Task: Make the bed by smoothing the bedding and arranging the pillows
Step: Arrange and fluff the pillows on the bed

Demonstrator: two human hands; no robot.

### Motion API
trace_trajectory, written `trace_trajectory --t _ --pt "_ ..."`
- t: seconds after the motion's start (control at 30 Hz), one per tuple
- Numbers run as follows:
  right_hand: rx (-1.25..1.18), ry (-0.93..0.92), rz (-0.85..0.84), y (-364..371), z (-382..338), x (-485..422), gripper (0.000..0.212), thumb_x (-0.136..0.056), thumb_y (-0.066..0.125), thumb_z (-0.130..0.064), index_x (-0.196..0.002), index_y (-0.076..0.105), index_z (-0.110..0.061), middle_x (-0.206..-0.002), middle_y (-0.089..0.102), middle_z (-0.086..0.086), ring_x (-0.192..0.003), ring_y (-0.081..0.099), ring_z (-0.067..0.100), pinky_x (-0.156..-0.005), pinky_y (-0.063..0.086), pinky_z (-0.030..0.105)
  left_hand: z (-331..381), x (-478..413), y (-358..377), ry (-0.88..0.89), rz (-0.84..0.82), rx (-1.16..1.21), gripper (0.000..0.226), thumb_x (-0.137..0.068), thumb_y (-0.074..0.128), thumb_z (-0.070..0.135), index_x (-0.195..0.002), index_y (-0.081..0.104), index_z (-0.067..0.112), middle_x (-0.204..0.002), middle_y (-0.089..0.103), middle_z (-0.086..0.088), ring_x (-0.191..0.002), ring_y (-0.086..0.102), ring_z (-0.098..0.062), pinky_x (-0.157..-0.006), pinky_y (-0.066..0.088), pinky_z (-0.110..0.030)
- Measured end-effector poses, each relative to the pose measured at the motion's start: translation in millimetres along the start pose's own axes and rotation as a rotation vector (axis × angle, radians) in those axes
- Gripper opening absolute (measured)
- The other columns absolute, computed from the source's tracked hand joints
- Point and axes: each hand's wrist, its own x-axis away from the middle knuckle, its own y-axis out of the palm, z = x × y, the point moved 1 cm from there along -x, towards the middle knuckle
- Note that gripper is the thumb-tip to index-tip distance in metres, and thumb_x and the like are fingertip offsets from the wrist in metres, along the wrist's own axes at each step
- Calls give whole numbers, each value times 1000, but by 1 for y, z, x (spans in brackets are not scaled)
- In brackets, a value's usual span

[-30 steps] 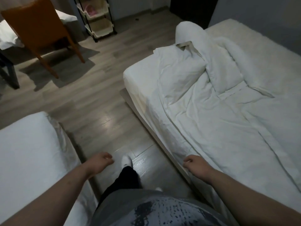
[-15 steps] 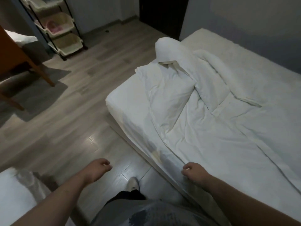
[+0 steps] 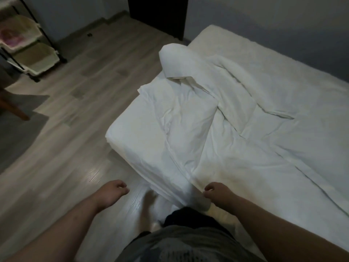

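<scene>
Plainly, the bedding is not yet smoothed. The white duvet (image 3: 245, 148) lies crumpled across the middle and right of the frame on the bed (image 3: 130, 140), with one end rolled into a thick tube (image 3: 175, 61) at the upper centre. A flatter white piece (image 3: 185, 114) at the frame's centre may be a pillow, though the dim light leaves that unsure.

The left hand (image 3: 111, 191) hangs at lower centre-left over the wooden floor (image 3: 75, 110), its fingers loosely curled and holding nothing. The right hand (image 3: 219, 193) hangs at lower centre-right, just beside the duvet's near edge, its fingers loosely curled too; it appears to grip nothing.

The duvet looks soft, limp and light for its bulk, so it should drape and fold rather than slide as one sheet. It would likely handle best when taken at a hem or corner with both hands spread apart, then lifted and shaken flat. The near edge by the right hand seems the readiest hold, and the rolled end probably needs unrolling first.
</scene>
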Motion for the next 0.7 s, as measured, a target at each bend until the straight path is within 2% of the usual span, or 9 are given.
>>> trace_trajectory --t 0.13,0.27,0.43,0.57,0.7 --pt "-58 7 16 -20 -11 -27 29 -84 65 -24 -108 66 -8 -109 66 13 -91 61 24 -80 48 31 37 -26 -15 20 -24 7 19 -89 65 26 -105 66 17 -104 65 0 -95 62 -15 -81 46 -28" --pt "-90 39 13 -40 -18 -52 30 -86 65 -28 -110 65 -10 -113 63 12 -100 61 28 -86 50 36 82 -58 -28 94 -45 -39 19 -88 64 25 -105 66 18 -104 65 0 -93 61 -12 -74 44 -22" --pt "-105 74 39 -55 -15 -61 34 -87 64 -32 -113 65 -11 -119 61 10 -105 57 24 -89 46 32 122 -92 -32 133 -103 -93 28 -88 64 31 -112 65 18 -108 65 1 -99 61 -14 -89 46 -30" --pt "-180 134 84 -55 -3 -52 36 -88 63 -32 -116 64 -10 -124 59 10 -109 55 24 -91 44 30 144 -106 -24 192 -209 -178 28 -88 64 32 -112 65 18 -105 67 -1 -96 62 -13 -87 47 -30" --pt "-302 198 147 -55 16 -42 38 -89 64 -30 -120 62 -9 -126 58 13 -105 56 25 -84 41 27 177 -116 -10 259 -280 -255 23 -89 63 29 -109 65 18 -107 67 -3 -99 63 -17 -92 47 -32"
